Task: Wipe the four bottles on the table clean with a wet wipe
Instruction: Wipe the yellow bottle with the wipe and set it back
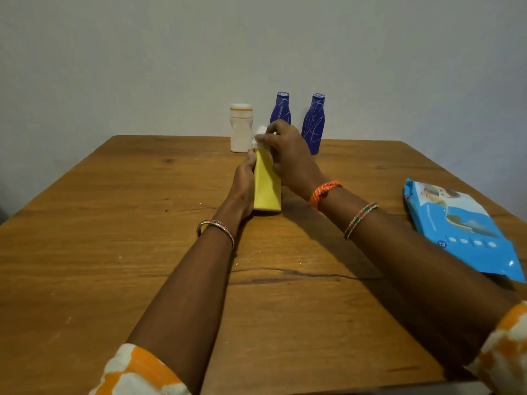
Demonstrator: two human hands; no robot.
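While our left hand (242, 181) grips the tall yellow plastic bottle (266, 186) at mid-frame, base on the wooden bench (114, 252), its long axis leans away toward the upper frame. Our right hand (288, 155), nearer the cap, has fingers (273, 129) pinching the crumpled white wet wipe (259, 135) there; wiping should run down toward us.

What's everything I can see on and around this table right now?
Yellow bottle: one, yellow, table centre, held.
White bottle: one, white, far edge, upright.
Blue bottles: two, dark blue, far edge, upright; the left one partly hidden.
Wet wipe: one, white, at the yellow bottle's top.
Wipes pack: one, light blue, right side, lying flat.
Table: one, brown wood.
Wall: grey, behind.
Left hand: grips the yellow bottle.
Right hand: holds the wet wipe.
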